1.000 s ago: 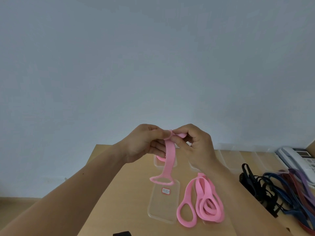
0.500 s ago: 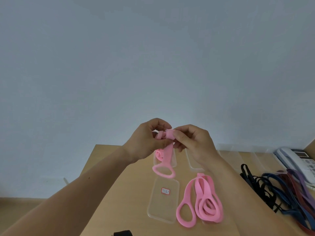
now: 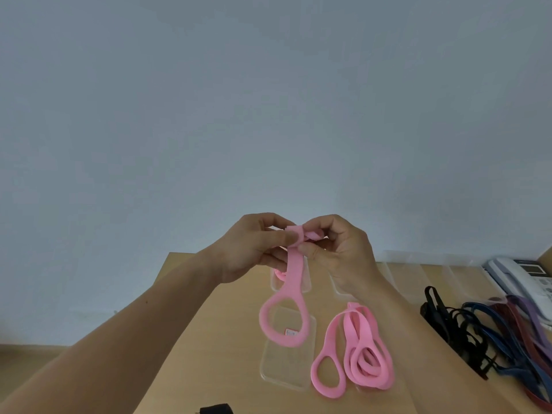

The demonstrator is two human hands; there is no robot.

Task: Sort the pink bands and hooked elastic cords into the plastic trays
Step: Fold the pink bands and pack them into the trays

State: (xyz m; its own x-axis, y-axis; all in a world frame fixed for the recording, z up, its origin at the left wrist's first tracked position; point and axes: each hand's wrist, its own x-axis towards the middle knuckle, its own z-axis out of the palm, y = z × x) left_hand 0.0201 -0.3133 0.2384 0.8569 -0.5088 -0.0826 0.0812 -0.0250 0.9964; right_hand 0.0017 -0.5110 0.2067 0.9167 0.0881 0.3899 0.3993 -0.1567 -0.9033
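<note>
Pinching top end of pink band (image 3: 294, 276) above table (image 3: 227, 354): left hand (image 3: 248, 249), right hand (image 3: 343, 252) close together, fingers curled on it, probably folding it to fit. Loop dangling over clear tray (image 3: 283, 372). Spare bands (image 3: 358, 351) alongside; cords (image 3: 466, 324) far right.

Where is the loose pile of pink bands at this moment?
In the head view the pile of pink bands lies on the table, low and right of centre, between the clear tray with the red label and the dark hooked cords.
</note>
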